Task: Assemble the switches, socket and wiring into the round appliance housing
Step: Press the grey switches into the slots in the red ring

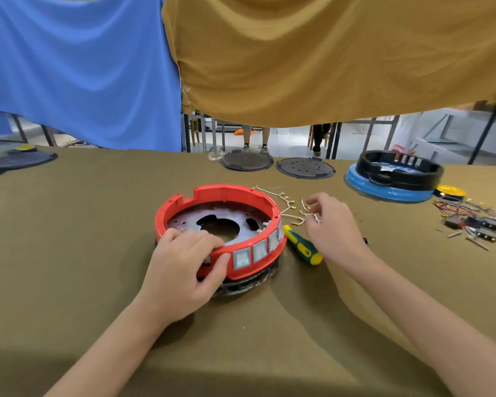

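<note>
**Left hand steadies the red housing, right hand in the loose wires**

I see the red round housing (221, 224) near the middle of the olive table cloth (83, 224), resting on a dark round base (249, 283) that shows under its near edge. I take the housing as my landmark. Inside it lies a dark metal plate (212, 219) with a large cut-out. A row of pale rectangular switches (258, 250) sits in its near-right wall.

My left hand (181, 270) grips the near-left rim of the housing: fingers curled over the top edge onto the plate, thumb pressed on the outer wall just beside the nearest switch.

My right hand (330, 224) is just right of the housing, fingers curled down into a scatter of short pale wires (291, 207) with brass terminals. The fingertips seem to pinch one of them, but I cannot tell for sure how firm the hold is.

A green and yellow screwdriver (302, 245) lies on the cloth between the housing and the right hand, its tip touching or nearly touching the housing wall.

Far right of the housing is a heap of coloured wires and dark parts (473, 219). Beyond the housing, to the right, a black housing (398, 170) stands on a blue disc (384, 190), with a yellow disc (451, 191) beside it. Straight behind the housing lie two dark round plates (275, 164). Blue cloth (78, 67) and ochre cloth (327, 53) hang behind the table.
</note>
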`<state>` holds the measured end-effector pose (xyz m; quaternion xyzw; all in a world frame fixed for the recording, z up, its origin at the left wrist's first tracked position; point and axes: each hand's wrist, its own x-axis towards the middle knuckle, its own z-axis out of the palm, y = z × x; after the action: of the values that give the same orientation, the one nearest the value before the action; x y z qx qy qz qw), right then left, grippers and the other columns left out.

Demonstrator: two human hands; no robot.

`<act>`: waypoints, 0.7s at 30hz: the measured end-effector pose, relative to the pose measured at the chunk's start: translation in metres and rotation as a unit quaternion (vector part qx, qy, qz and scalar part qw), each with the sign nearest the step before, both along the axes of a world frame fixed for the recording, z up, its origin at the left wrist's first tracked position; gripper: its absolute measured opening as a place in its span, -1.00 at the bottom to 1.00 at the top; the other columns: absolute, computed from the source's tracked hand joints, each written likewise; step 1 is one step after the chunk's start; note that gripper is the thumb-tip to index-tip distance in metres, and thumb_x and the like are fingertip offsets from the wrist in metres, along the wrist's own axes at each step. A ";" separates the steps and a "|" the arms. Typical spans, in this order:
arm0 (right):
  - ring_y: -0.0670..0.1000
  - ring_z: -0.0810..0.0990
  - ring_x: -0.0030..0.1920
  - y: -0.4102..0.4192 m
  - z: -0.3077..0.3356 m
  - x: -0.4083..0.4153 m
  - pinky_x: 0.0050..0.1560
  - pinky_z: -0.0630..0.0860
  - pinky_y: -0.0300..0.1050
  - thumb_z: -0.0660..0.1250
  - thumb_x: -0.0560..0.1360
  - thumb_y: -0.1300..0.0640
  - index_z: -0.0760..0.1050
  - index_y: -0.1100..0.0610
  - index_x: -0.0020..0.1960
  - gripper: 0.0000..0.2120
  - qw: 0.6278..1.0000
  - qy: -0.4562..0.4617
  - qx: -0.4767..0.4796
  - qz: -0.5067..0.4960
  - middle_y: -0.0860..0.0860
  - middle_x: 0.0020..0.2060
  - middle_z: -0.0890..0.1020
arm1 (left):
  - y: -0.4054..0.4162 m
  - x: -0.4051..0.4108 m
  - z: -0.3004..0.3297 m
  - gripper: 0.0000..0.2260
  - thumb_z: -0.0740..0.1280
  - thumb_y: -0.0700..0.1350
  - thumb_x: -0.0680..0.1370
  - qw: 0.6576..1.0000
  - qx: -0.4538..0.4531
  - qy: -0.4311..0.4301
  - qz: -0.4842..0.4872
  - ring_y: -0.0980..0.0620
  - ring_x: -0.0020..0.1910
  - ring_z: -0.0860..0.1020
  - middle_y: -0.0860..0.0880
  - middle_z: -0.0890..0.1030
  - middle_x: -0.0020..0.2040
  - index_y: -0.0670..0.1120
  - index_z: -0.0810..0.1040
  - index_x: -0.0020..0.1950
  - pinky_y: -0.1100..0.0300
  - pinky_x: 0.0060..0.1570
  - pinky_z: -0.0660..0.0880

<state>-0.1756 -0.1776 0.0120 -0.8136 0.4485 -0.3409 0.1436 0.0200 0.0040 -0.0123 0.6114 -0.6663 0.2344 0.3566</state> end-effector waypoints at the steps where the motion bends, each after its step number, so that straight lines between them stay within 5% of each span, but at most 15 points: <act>1: 0.11 0.42 0.25 -0.017 0.005 -0.006 0.22 0.40 -0.02 0.27 0.57 0.21 0.42 0.11 0.36 -0.64 0.998 0.060 0.018 -0.030 0.07 0.19 0.53 | -0.001 -0.001 0.000 -0.77 0.24 -0.02 0.55 1.000 -0.009 -0.003 0.000 0.02 -0.33 0.49 0.08 0.56 -0.28 -0.11 0.62 -0.13 -0.01 -0.24 0.39; 5: 0.23 0.37 0.30 -0.064 0.001 -0.014 0.27 0.42 0.12 0.23 0.57 0.14 0.38 0.13 0.37 -0.63 0.954 0.264 0.115 -0.086 0.19 0.25 0.44 | -0.007 -0.003 -0.003 -0.73 0.20 -0.06 0.59 1.000 -0.018 -0.012 0.006 -0.01 -0.33 0.50 0.05 0.59 -0.26 -0.12 0.64 -0.13 0.01 -0.28 0.37; 7: 0.21 0.42 0.23 -0.070 -0.012 -0.012 0.21 0.48 0.11 0.19 0.58 0.15 0.44 0.14 0.29 -0.71 0.946 0.298 0.091 -0.084 0.17 0.17 0.48 | -0.007 -0.005 -0.003 -0.72 0.18 -0.07 0.60 1.000 -0.013 -0.010 0.005 -0.01 -0.32 0.51 0.05 0.59 -0.24 -0.12 0.64 -0.13 0.03 -0.28 0.37; 11: 0.18 0.44 0.14 -0.071 -0.026 -0.012 0.08 0.47 0.05 0.19 0.60 0.18 0.44 0.17 0.19 -0.80 0.960 0.264 0.008 -0.087 0.15 0.10 0.51 | -0.008 -0.009 0.001 -0.73 0.19 -0.10 0.58 1.000 -0.018 0.013 0.002 -0.01 -0.28 0.52 0.03 0.59 -0.22 -0.15 0.64 -0.17 0.02 -0.26 0.38; 16: 0.15 0.44 0.22 -0.064 -0.023 -0.017 0.27 0.43 0.05 0.26 0.59 0.23 0.42 0.19 0.37 -0.65 0.989 0.146 0.004 -0.033 0.14 0.21 0.54 | -0.002 -0.007 0.008 -0.78 0.20 -0.11 0.58 0.990 -0.036 0.135 -0.009 0.04 -0.12 0.54 0.03 0.55 -0.11 -0.16 0.61 -0.09 0.14 -0.06 0.47; 19: 0.09 0.50 0.18 -0.058 -0.018 -0.019 0.25 0.45 -0.02 0.36 0.55 0.25 0.49 0.16 0.32 -0.66 0.999 0.054 0.000 -0.004 0.10 0.16 0.58 | -0.009 0.018 0.020 -0.81 0.25 -0.04 0.54 0.971 -0.032 0.227 0.073 0.06 0.05 0.48 0.07 0.49 0.03 -0.06 0.56 0.08 0.27 0.09 0.36; 21: 0.02 0.53 0.13 -0.055 -0.016 -0.018 0.21 0.51 -0.07 0.41 0.52 0.24 0.52 0.14 0.29 -0.66 1.000 -0.004 0.012 0.016 0.04 0.12 0.60 | -0.023 0.047 0.030 -0.70 0.32 -0.06 0.55 0.933 0.040 0.319 0.159 -0.03 0.22 0.45 -0.02 0.44 0.18 -0.05 0.50 0.27 0.17 0.24 0.34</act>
<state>-0.1938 -0.2328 -0.0038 -0.8177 0.4391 -0.3359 0.1607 0.0671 -0.0190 0.0182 0.7659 -0.4202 0.0542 0.4836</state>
